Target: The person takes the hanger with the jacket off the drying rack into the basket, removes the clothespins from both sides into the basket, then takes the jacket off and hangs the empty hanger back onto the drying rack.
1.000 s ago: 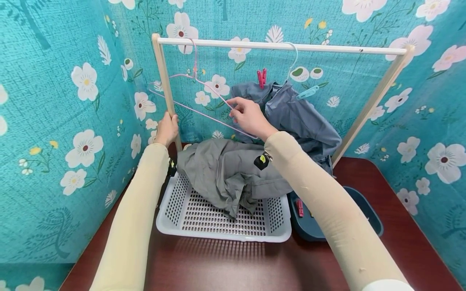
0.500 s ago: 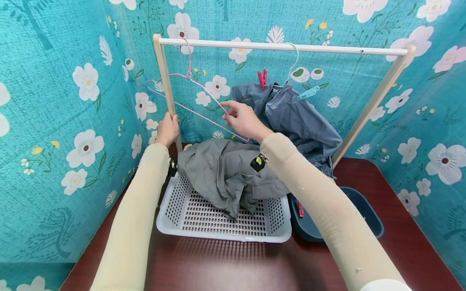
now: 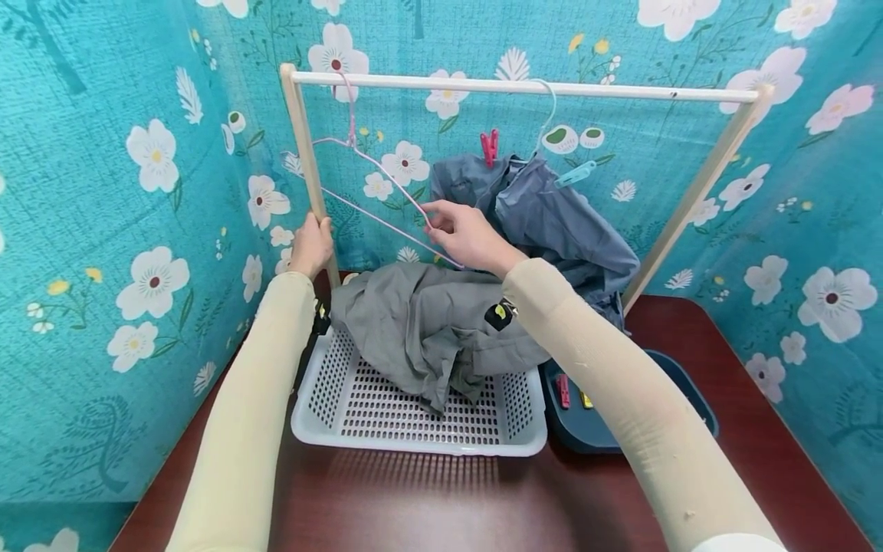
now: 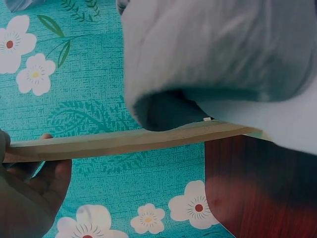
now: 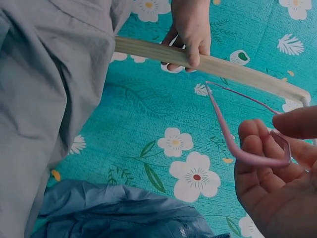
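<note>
My left hand (image 3: 312, 245) grips the left wooden post (image 3: 302, 146) of a clothes rack. In the left wrist view, its fingers (image 4: 57, 173) wrap that post. A thin pink clothes hanger (image 3: 352, 130) hangs by its hook from the rack's white bar (image 3: 441, 81), tilted, its far end behind the post. My right hand (image 3: 469, 234) pinches the hanger's sloping right arm between thumb and fingers. The right wrist view shows the hanger's rounded corner (image 5: 252, 159) lying across that hand's fingers. Below both hands, a grey garment (image 3: 414, 307) lies heaped over a white perforated basket (image 3: 414, 447).
Right of the pink hanger, a blue garment (image 3: 572, 222) hangs from a light blue hanger (image 3: 552, 107), with a red clothespin (image 3: 490, 147) and a light blue clothespin (image 3: 576, 174) on it. A dark blue tray (image 3: 579, 441) with clothespins (image 3: 563, 391) stands beside the basket.
The pink hanger's hook has slid left along the bar, toward the left post, with my right hand moving along. My left hand stays on the post.
</note>
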A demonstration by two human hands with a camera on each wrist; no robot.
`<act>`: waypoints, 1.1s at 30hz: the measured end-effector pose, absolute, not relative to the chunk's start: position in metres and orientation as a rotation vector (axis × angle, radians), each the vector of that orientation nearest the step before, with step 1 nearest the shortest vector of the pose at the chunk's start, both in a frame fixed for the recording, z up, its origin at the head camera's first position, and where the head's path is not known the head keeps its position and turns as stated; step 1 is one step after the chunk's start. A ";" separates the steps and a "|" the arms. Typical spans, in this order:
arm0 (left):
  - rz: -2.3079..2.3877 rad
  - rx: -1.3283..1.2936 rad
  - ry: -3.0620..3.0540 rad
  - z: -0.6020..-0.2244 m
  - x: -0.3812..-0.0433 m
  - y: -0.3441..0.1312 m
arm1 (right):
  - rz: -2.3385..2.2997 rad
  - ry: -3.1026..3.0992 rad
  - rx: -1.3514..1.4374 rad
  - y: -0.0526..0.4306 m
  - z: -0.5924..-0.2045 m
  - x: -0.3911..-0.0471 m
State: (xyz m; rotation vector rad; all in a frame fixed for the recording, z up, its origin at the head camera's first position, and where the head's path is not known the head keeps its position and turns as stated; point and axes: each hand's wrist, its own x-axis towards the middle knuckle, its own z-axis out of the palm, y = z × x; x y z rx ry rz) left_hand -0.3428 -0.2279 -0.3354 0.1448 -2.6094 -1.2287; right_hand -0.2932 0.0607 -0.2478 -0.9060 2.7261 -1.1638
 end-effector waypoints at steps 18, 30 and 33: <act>-1.094 0.094 -3.225 -0.324 -0.302 -0.230 | -0.996 2.824 -0.732 0.147 -0.265 -0.253; -1.081 -0.090 -3.294 -0.340 -0.285 -0.211 | -0.810 2.770 -0.528 0.217 -0.303 -0.253; -1.037 -0.102 -3.328 -0.341 -0.285 -0.207 | -0.708 2.785 -0.493 0.228 -0.308 -0.253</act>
